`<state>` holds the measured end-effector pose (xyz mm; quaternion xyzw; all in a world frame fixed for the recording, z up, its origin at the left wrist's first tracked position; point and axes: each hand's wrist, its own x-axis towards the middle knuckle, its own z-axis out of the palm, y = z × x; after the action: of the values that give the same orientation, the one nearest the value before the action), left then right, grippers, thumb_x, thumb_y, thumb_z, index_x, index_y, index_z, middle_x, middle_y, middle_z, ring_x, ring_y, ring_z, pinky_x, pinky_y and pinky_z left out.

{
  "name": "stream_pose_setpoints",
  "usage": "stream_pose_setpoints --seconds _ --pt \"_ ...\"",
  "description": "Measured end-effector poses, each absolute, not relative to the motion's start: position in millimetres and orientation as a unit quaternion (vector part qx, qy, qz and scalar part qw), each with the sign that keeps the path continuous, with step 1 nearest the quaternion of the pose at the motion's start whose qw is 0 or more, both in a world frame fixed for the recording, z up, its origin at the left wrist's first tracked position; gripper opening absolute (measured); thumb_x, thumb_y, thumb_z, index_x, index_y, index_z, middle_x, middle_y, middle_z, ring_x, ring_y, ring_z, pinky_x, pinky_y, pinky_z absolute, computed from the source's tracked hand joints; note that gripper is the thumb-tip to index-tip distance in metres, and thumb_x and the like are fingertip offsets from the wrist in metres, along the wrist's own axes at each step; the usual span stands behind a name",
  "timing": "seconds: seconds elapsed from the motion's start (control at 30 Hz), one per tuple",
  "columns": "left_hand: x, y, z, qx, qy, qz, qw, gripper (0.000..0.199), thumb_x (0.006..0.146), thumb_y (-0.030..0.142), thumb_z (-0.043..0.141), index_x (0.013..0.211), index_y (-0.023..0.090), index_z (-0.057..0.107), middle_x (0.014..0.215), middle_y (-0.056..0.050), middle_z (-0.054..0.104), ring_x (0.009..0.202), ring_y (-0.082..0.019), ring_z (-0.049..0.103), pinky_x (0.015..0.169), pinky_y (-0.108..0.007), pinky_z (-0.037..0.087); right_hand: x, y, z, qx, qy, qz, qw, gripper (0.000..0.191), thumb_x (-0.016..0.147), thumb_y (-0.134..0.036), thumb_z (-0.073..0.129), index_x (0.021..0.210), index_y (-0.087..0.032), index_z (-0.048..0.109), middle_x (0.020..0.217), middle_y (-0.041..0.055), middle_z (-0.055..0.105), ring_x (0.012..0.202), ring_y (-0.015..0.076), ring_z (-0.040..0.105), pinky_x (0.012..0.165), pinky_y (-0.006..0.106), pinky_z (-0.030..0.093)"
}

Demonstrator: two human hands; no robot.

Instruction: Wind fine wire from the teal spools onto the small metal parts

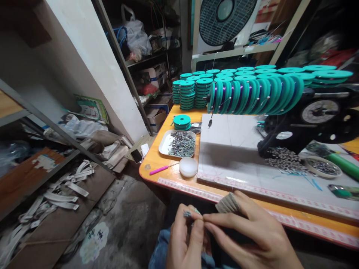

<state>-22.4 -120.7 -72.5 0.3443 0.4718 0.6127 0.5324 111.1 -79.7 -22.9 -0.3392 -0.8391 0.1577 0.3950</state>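
Observation:
Both hands are at the bottom centre, before the table's front edge. My left hand is closed, its thumb and index finger pinching something too small to make out; a small dark ribbed piece shows at its index finger. My right hand meets it fingertip to fingertip, thumb and index finger pressed together on something hidden. A grey-green wrap is around one of its fingers. Beyond the hands, on the orange table, are a round whitish container, a pink-handled tool and a white tray of small dark parts.
A row of teal spools hangs from a black machine over a white board. More teal spools are stacked behind. Small metal parts and a round dish lie at right. Shelves stand at left.

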Motion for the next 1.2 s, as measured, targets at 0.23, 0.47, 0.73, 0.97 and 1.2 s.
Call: stream_pose_setpoints --seconds 0.23,0.47,0.73,0.97,1.2 --pt "-70.1 -89.7 -59.6 0.341 0.451 0.728 0.388 0.011 0.089 0.029 0.054 0.083 0.021 0.049 0.057 0.008 0.038 0.046 -0.007 0.039 0.047 -0.020 0.041 124.7 -81.8 -14.5 -0.370 -0.824 0.074 0.423 0.006 0.076 -0.014 0.063 0.078 -0.020 0.063 0.069 0.0044 0.055 0.059 0.0141 0.055 0.048 0.024 0.045" --pt "-126.9 -18.4 -28.9 0.553 0.496 0.608 0.279 0.016 0.087 0.017 0.045 0.081 0.017 0.059 0.062 0.004 0.051 0.054 -0.008 0.052 0.056 -0.021 0.046 119.3 -73.2 -13.0 -0.348 -0.837 0.066 0.417 0.009 0.075 -0.015 0.064 0.083 -0.020 0.064 0.073 0.0044 0.055 0.061 0.0128 0.057 0.051 0.021 0.049" --pt "-151.2 69.6 -1.7 0.736 0.490 0.395 0.249 0.030 0.083 0.009 0.041 0.092 0.015 0.068 0.074 -0.005 0.062 0.066 -0.016 0.059 0.064 -0.029 0.049 121.4 -75.1 -22.2 -0.350 -0.822 0.096 0.440 0.012 0.076 -0.012 0.063 0.085 -0.020 0.063 0.075 0.0036 0.056 0.062 0.0114 0.058 0.052 0.019 0.050" --pt "-153.9 107.2 -4.2 0.815 0.463 0.252 0.241 0.016 0.063 0.004 0.066 0.067 0.019 0.071 0.071 -0.001 0.058 0.068 -0.017 0.054 0.075 -0.030 0.042 121.3 -75.1 -24.2 -0.355 -0.816 0.117 0.440 0.012 0.079 -0.011 0.062 0.088 -0.018 0.061 0.077 0.0028 0.054 0.065 0.0100 0.058 0.054 0.017 0.049" --pt "-150.4 101.5 16.3 0.733 0.482 0.360 0.316 0.021 0.079 0.009 0.055 0.084 0.020 0.073 0.076 -0.002 0.060 0.075 -0.016 0.053 0.082 -0.030 0.039 124.0 -72.7 -24.3 -0.360 -0.815 0.120 0.437 0.014 0.079 -0.011 0.061 0.091 -0.019 0.059 0.079 0.0023 0.054 0.066 0.0096 0.057 0.055 0.017 0.048"
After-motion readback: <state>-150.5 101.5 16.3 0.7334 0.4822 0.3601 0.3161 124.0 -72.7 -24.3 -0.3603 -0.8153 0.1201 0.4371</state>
